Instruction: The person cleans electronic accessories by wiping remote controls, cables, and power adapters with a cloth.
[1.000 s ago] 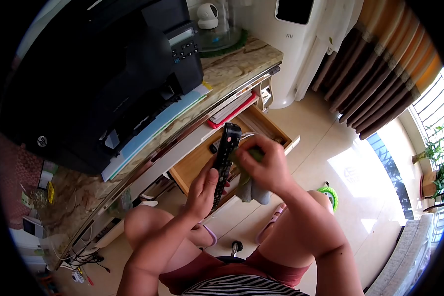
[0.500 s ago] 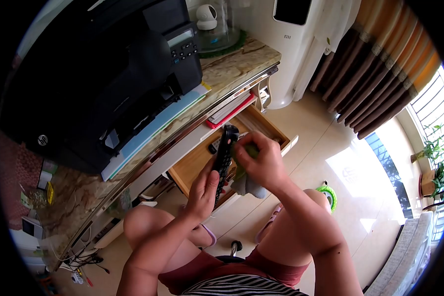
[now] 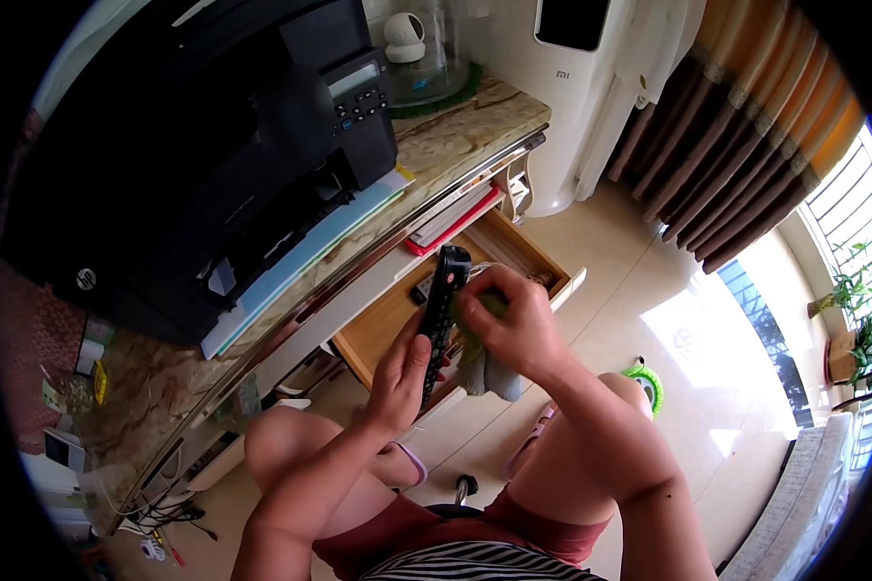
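Observation:
My left hand [image 3: 400, 384] is wrapped round the lower part of a long black remote control [image 3: 445, 295], which stands nearly upright with its buttons facing right. In my right hand [image 3: 518, 322] is a bunched green and grey cloth [image 3: 490, 377], pinched close to the remote's upper right edge. The cloth's loose end hangs below my fingers. Whether it touches the buttons I cannot tell. Under both hands a wooden drawer [image 3: 368, 332] is pulled out, with another small dark remote [image 3: 422, 288] lying in it, partly hidden.
A black HP printer [image 3: 262, 126] stands on the marble-topped cabinet [image 3: 480, 121] at left, with papers [image 3: 305, 261] beneath its front. A red folder [image 3: 455, 221] lies at the drawer's back. A white Mi appliance [image 3: 562, 116] stands behind. A green ring-shaped object [image 3: 655, 387] is on the floor.
The cloth in my right hand has shifted slightly, and its hanging end is shaped differently. My left hand keeps the remote in nearly the same place.

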Available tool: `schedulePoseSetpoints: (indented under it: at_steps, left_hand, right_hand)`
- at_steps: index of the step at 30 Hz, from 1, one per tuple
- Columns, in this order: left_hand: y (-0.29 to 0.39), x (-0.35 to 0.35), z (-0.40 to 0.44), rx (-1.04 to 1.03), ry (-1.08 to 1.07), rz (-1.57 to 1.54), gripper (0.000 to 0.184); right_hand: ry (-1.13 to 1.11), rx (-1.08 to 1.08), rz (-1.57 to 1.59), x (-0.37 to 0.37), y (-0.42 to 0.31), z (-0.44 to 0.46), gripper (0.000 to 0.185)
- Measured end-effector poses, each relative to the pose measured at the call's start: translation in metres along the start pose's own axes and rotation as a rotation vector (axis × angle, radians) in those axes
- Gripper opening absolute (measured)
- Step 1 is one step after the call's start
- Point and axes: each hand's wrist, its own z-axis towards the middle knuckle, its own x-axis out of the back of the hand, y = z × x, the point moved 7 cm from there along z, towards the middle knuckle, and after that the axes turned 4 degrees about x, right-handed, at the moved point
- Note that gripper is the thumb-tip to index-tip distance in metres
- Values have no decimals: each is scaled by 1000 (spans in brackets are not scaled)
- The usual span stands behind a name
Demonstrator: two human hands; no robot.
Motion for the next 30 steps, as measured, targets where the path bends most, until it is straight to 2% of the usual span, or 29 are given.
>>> schedulePoseSetpoints:
  at_steps: [2, 4, 6, 10, 12, 16, 19, 22, 25, 28, 30]
  left_hand:
    - [2, 2, 0, -2, 12, 43, 53]
    - [2, 3, -1, 1, 23, 84, 54]
    - [2, 1, -2, -4, 9, 163, 54]
    - [4, -1, -2, -63, 14, 193, 54]
    - [-1, 0, -1, 4, 10, 158, 55]
    - [3, 3, 1, -47, 61, 117, 48]
    - [5, -1, -1, -25, 20, 167, 52]
    - [0, -2, 1, 8, -12, 160, 50]
    - [7, 1, 2, -89, 48, 159, 49]
    - [-1, 6, 5, -55, 36, 127, 51]
    - [-6, 5, 5, 96, 10, -90, 51]
  right_hand:
    - [-99, 18, -29, -11, -5, -6, 15]
    - [-106, 15, -32, -14, -6, -10, 15]
    - [-26, 82, -22, -5, -7, -6, 15]
    - [67, 22, 7, 5, -6, 0, 18]
    - [-14, 73, -32, -6, -6, -5, 15]
    - [-93, 32, -59, -17, -7, -12, 14]
    - [53, 52, -3, 3, -7, -2, 16]
    - [46, 40, -21, 3, -7, -1, 15]
    - [-88, 64, -49, -15, -8, -10, 14]
    - [-100, 54, -51, -13, -6, -9, 16]
    - [-53, -25, -50, -1, -5, -4, 24]
